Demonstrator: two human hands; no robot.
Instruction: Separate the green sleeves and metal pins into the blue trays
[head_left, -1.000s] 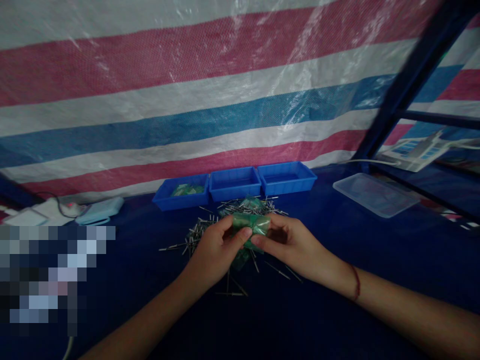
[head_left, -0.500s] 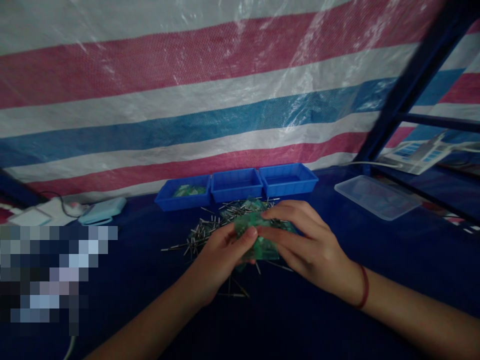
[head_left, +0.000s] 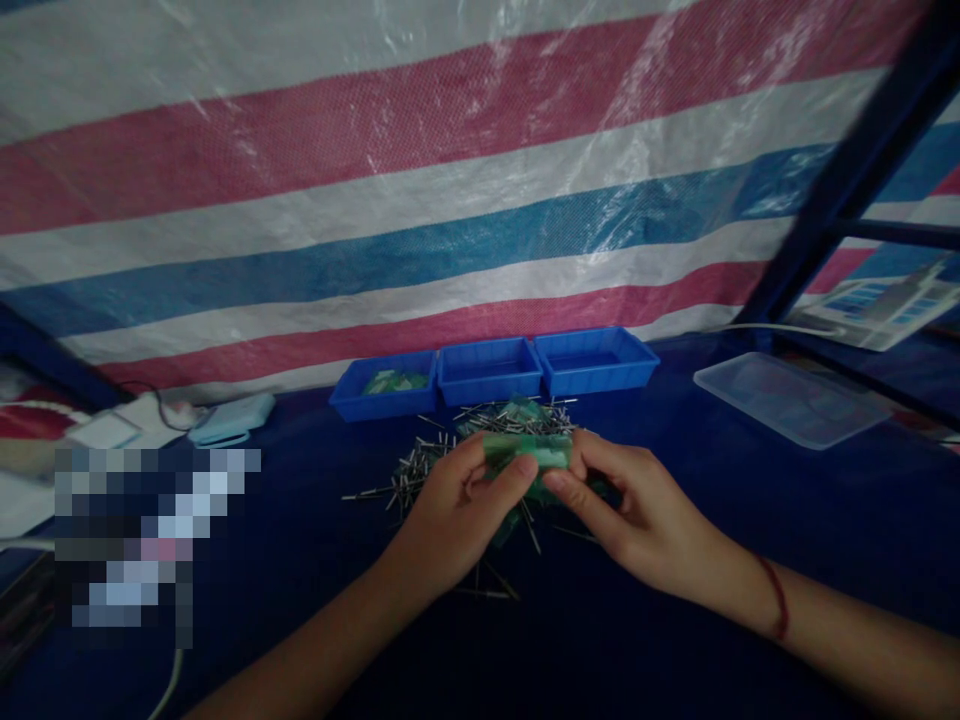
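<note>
Gripping a green packet (head_left: 553,450), the fingers of the left hand (head_left: 461,508) and right hand (head_left: 637,508) hold it over a pile of metal pins (head_left: 416,472), nearer than three blue trays (head_left: 493,388).

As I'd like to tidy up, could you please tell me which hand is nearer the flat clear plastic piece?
Right: the right hand is left of the flat clear plastic piece, nearer the camera; the left hand is farther left.
</note>
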